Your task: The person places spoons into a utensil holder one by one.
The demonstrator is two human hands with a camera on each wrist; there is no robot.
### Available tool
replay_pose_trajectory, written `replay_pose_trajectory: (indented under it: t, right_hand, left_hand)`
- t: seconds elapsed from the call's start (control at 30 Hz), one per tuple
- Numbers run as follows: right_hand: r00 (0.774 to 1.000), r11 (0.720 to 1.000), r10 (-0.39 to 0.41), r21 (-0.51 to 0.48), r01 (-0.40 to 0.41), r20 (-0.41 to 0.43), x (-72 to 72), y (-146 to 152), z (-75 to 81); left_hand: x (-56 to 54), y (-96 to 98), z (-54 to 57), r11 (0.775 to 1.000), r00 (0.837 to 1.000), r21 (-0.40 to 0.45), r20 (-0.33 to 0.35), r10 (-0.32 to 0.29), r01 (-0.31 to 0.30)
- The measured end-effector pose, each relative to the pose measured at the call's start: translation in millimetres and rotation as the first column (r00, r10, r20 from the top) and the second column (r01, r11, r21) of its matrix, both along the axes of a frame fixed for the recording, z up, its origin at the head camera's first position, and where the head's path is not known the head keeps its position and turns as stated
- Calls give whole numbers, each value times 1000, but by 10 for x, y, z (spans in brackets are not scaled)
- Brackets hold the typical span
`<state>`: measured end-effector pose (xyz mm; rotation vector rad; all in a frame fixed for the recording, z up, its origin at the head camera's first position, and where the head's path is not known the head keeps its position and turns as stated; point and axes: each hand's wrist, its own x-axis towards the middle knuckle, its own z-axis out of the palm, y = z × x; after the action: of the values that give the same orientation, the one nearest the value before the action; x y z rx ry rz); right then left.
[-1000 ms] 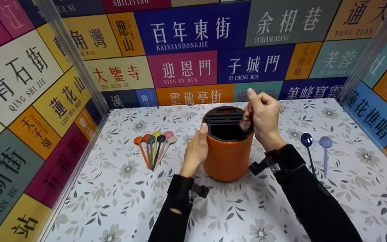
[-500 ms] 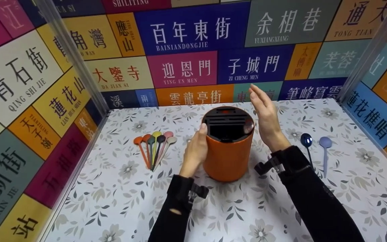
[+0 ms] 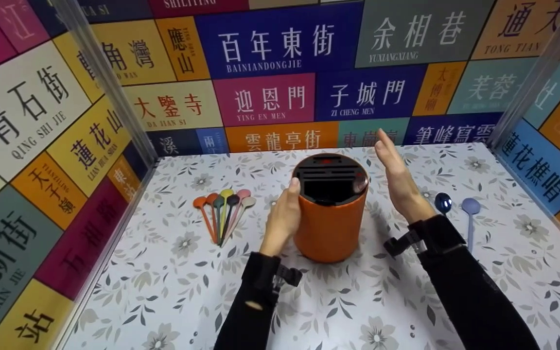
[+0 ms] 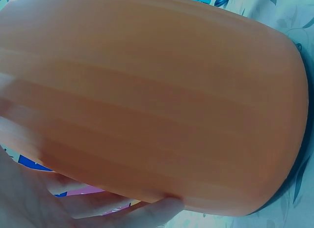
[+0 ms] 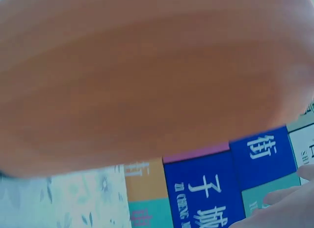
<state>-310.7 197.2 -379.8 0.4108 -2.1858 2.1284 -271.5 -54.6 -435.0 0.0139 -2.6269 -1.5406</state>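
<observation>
1. At frame centre, the left hand (image 3: 284, 216) holds the orange canister (image 3: 328, 228), upright on the table (image 3: 173, 291).
2. To its right, the right hand (image 3: 400, 182) is released, fingers straight, touching nothing.
3. I judge the canister stiff, smooth, rather light; best held by both sides.
4. Its dark inside I cannot see.
5. Behind, the lettered wall (image 3: 280, 41) is cut by the upper edge.

Looks like a small recording booth, though hard to place inside any larger building. Closed in on three sides by bright walls (image 3: 280, 39), printed like street signs with Chinese characters and Latin spellings, joined at pale corner posts (image 3: 110, 87). Fitted with a flower-patterned tabletop (image 3: 183, 296) reaching the walls. Marked as a filming spot by black wrist mounts (image 3: 262, 271).
</observation>
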Motion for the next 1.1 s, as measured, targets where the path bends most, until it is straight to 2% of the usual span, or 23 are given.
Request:
replay_pose_trajectory:
  t: [0.2, 0.3, 0.7, 0.8, 0.87, 1.1]
  right_hand:
    - [995, 999, 7, 31, -10, 97, -25, 193, -88]
    - [991, 998, -15, 66, 6, 136, -56, 288, -151]
    - [976, 965, -114, 255, 64, 187, -100, 762, -483]
    - [968, 934, -149, 350, 71, 201, -108, 912, -547]
    - [964, 903, -174, 423, 74, 203, -110, 1015, -586]
    - [962, 798, -234, 593, 107, 141, -133, 1376, -731]
  left_hand:
    - [-3, -9, -12, 1000, 1000, 0, 1, 9, -9]
    - [-8, -9, -21, 1000, 1000, 2, 1, 4, -4]
    - [-4, -6, -5, 1000, 1000, 4, 11, 17, -17]
    - [4, 0, -10, 1000, 1000, 5, 7, 5, -5]
    - [7, 2, -17, 1000, 1000, 5, 2, -3, 3]
    - [5, 6, -13, 1000, 1000, 14, -5, -6, 6]
